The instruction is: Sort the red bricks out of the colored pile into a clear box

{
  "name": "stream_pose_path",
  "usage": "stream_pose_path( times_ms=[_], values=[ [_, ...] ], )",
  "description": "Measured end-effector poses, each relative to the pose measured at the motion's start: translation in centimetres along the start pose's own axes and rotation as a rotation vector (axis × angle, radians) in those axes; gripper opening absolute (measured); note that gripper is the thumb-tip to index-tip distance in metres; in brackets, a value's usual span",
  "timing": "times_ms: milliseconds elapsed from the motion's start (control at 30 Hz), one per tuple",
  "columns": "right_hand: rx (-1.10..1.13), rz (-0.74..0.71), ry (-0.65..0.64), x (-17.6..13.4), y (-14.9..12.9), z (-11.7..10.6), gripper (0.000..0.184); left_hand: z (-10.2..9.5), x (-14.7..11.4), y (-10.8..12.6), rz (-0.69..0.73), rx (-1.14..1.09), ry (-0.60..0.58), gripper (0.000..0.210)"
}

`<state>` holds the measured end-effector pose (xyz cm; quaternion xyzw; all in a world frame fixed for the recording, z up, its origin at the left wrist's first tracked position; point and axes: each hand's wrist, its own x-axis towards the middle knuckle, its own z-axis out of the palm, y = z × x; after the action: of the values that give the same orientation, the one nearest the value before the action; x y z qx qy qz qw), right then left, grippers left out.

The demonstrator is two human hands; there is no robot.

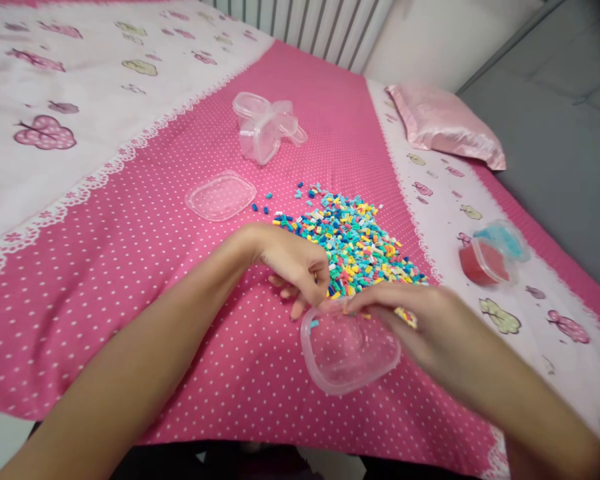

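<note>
A heap of small toy building bricks (353, 233) in blue, teal, yellow, white and red lies on the pink dotted cloth. Over its near edge, my left hand (295, 263) has thumb and index finger curled together; what they pinch, if anything, is too small to make out. Just below stands a clear plastic container (353, 380), with a light blue brick (314, 324) at its left inner side. My right hand (405, 307) grips the container's far rim with its fingers closed, partly covering the heap's near edge.
A clear lid (221, 196) lies left of the heap. Several stacked clear containers (260, 137) are farther back. At right are a container of red bricks (483, 261) and one of blue bricks (503, 240). A pink pillow (445, 123) rests near the grey wall.
</note>
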<state>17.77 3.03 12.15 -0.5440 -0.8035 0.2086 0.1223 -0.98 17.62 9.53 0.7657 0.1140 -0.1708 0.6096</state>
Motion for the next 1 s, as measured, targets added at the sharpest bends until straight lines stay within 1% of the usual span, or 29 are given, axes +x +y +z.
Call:
stream_pose_path(
  times_ms=[33, 100, 133, 200, 267, 333, 367, 433, 467, 500, 533, 567, 600, 667, 733, 800, 900, 1000],
  values=[
    [0.036, 0.008, 0.012, 0.5, 0.6, -1.3, 0.035, -0.1, -0.2, 0.0, -0.010, 0.004, -0.007, 0.018],
    [0.098, 0.028, 0.136, 2.0, 2.1, -3.8, 0.022, -0.2, -0.8, 0.1, -0.029, 0.008, -0.007, 0.023],
    [0.154, 0.033, 0.187, 2.9, 3.0, -4.7, 0.017, -0.3, -1.1, 0.1, -0.034, 0.007, 0.009, 0.025],
    [0.305, 0.050, 0.295, 4.6, 5.3, -5.3, 0.010, -0.6, -1.7, 0.0, -0.039, 0.007, 0.058, 0.027],
    [0.423, 0.083, 0.413, 5.8, 7.8, -4.5, 0.007, -0.8, -2.0, -0.1, -0.037, 0.023, 0.130, 0.028],
    [0.502, 0.122, 0.542, 6.4, 10.1, -2.8, 0.007, -0.9, -1.9, -0.2, -0.002, 0.061, 0.262, 0.027],
    [0.524, 0.152, 0.582, 6.4, 11.1, -1.9, 0.007, -1.0, -1.6, -0.2, 0.028, 0.097, 0.364, 0.026],
    [0.521, 0.188, 0.583, 6.2, 12.4, -0.8, 0.009, -1.0, -0.9, -0.2, 0.086, 0.201, 0.629, 0.024],
    [0.520, 0.193, 0.583, 6.0, 12.8, -0.6, 0.010, -1.0, -0.5, -0.1, 0.101, 0.262, 0.761, 0.022],
    [0.518, 0.190, 0.571, 5.7, 13.0, -0.6, 0.012, -0.9, 0.0, -0.1, 0.103, 0.323, 0.864, 0.022],
    [0.516, 0.185, 0.548, 5.5, 13.0, -0.8, 0.013, -0.9, 0.3, 0.0, 0.095, 0.376, 0.932, 0.021],
    [0.510, 0.181, 0.502, 5.4, 13.0, -1.1, 0.015, -0.9, 0.6, 0.0, 0.081, 0.422, 0.966, 0.021],
    [0.496, 0.178, 0.421, 5.2, 12.9, -1.4, 0.016, -0.9, 0.8, -0.1, 0.069, 0.463, 0.969, 0.022],
    [0.449, 0.164, 0.216, 5.1, 12.5, -1.8, 0.018, -0.8, 1.1, -0.2, 0.036, 0.544, 0.939, 0.024],
    [0.397, 0.132, 0.079, 5.0, 12.1, -2.1, 0.017, -0.8, 1.4, -0.4, 0.015, 0.612, 0.902, 0.024],
    [0.341, 0.096, 0.028, 5.0, 11.8, -2.0, 0.012, -0.7, 1.5, -0.6, 0.014, 0.648, 0.857, 0.022],
    [0.249, 0.067, 0.006, 5.2, 11.4, -1.4, 0.008, -0.6, 1.8, -0.8, 0.014, 0.654, 0.797, 0.019],
    [0.195, 0.064, -0.022, 5.6, 10.9, -0.6, 0.008, -0.6, 1.9, -0.8, -0.004, 0.663, 0.782, 0.018]
  ],
)
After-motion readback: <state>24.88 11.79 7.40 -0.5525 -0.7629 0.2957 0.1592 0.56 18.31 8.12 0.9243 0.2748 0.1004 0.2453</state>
